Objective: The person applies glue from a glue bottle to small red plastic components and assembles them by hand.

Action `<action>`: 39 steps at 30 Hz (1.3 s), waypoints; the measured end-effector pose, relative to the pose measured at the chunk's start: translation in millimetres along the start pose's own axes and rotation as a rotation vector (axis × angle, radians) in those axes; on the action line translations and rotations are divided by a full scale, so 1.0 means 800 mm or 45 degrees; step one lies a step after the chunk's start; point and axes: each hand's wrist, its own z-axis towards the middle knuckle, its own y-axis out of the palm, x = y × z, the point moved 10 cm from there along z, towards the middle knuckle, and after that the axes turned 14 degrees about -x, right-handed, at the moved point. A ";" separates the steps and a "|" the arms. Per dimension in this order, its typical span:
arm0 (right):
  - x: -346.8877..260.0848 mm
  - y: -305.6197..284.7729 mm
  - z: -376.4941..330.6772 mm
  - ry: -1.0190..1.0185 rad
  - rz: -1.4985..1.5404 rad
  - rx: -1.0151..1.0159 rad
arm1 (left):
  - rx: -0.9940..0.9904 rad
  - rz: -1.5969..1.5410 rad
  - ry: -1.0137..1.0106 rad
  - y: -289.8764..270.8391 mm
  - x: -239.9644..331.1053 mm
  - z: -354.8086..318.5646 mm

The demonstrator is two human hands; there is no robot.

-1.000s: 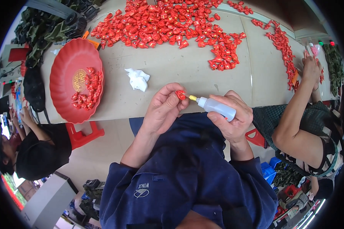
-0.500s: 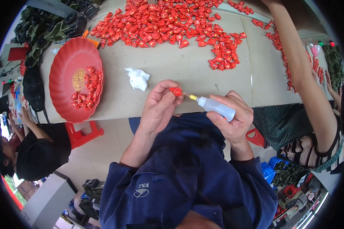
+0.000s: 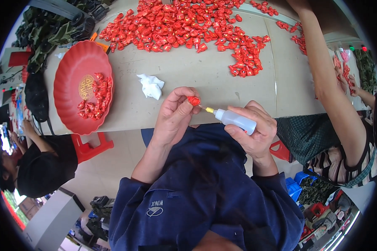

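Observation:
Between the thumb and fingers of my left hand (image 3: pixel 176 112) is a small red plastic piece (image 3: pixel 194 100), held over the table's near edge. My right hand (image 3: pixel 257 129) is wrapped round a translucent squeeze bottle (image 3: pixel 237 120) with a yellow collar and a thin needle tip. The bottle tilts so that its tip points at the red piece from the right and lies very near its lower side; whether they touch I cannot tell. A crumpled white tissue (image 3: pixel 151 86) lies on the table beyond my left hand.
A large pile of red pieces (image 3: pixel 176 27) covers the far table (image 3: pixel 197 69). At left, a scalloped red tray (image 3: pixel 67 79) contains several more. A co-worker's arm (image 3: pixel 322 71) reaches across at right; another person (image 3: pixel 42 163) sits at left near a red stool (image 3: pixel 90 148).
The bottle has shifted slightly left and down, its tip now lower beside the red piece. My left hand has barely moved. The co-worker's arm at right has moved a little.

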 end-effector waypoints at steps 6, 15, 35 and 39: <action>0.000 0.000 0.002 -0.015 0.007 -0.003 | 0.061 0.061 -0.026 0.000 -0.001 -0.001; 0.077 0.001 -0.010 0.363 0.466 0.163 | 0.084 -0.018 -0.051 -0.002 -0.007 -0.008; 0.133 -0.133 0.119 0.357 -0.609 0.197 | 0.100 -0.116 -0.183 0.005 -0.025 -0.010; 0.175 -0.109 0.184 0.321 -0.422 -0.131 | 0.125 -0.120 -0.196 0.001 -0.027 -0.011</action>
